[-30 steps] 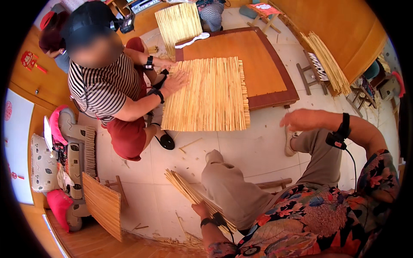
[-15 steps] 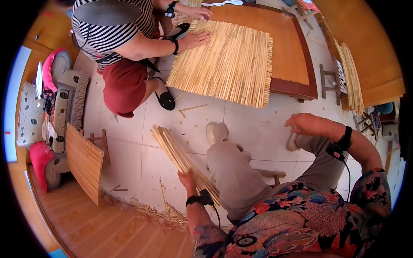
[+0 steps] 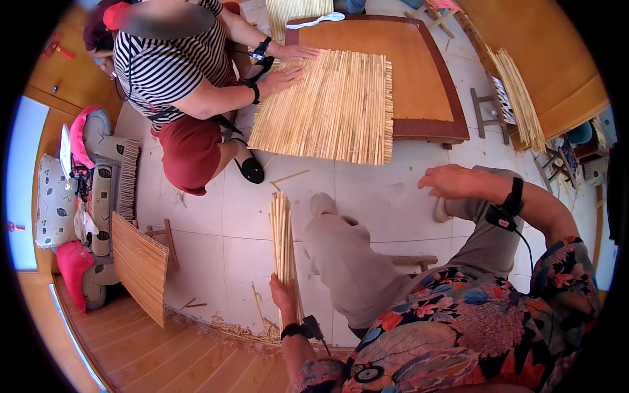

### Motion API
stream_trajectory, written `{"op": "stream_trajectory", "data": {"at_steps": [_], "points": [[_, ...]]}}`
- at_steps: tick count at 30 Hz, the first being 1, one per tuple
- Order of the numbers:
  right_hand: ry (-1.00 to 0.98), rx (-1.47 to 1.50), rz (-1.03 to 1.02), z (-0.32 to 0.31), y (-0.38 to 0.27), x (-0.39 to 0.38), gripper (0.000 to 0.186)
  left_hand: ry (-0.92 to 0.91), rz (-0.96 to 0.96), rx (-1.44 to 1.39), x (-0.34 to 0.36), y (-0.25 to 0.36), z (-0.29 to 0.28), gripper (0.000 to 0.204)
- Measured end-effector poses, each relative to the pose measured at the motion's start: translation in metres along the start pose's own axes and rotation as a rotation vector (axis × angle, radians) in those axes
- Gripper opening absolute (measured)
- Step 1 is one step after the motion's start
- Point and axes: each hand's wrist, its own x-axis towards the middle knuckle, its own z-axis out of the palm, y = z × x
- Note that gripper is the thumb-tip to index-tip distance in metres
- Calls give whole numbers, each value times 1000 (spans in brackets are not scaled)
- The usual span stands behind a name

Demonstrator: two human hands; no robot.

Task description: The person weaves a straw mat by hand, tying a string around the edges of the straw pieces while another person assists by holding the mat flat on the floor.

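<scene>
Leaning mat (image 3: 139,265): woven reed panel standing on edge against a small wooden stool, well to the left of the left hand
Left hand (image 3: 284,296): fingers clamped around the lower end of the reed bundle, wrist strapped with a dark band
Reed bundle (image 3: 282,239): pale straight stalks, rising from the left hand's grip and fanning slightly toward the top, just beside the person's left knee
Floor (image 3: 386,190): pale tiles, loose reed scraps scattered below and left of the left hand
Flat mat (image 3: 331,108): large reed mat well above both hands, overhanging the near edge of the surface; a seated co-worker in a striped top presses both palms on its left side
Surface (image 3: 419,72): low brown wooden table carrying the flat mat
Right hand (image 3: 451,181): open and empty, fingers loosely spread, held over the right knee, well apart from the bundle
</scene>
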Motion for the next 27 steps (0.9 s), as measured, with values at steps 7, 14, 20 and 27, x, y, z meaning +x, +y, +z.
{"op": "stream_trajectory", "data": {"at_steps": [7, 14, 20, 27], "points": [[16, -59, 23, 8, 5, -19, 29, -120, -23, 121, 20, 30, 40, 65], [38, -78, 102, -6, 20, -29, 30, -325, -190, 181, 45, 42, 71, 55], [-7, 73, 236, 2, 53, 2, 31, -352, -219, 170, 45, 37, 90, 54], [182, 389, 265, 2, 98, 58, 32, -294, -33, 290, 72, 43, 68, 63]]}}
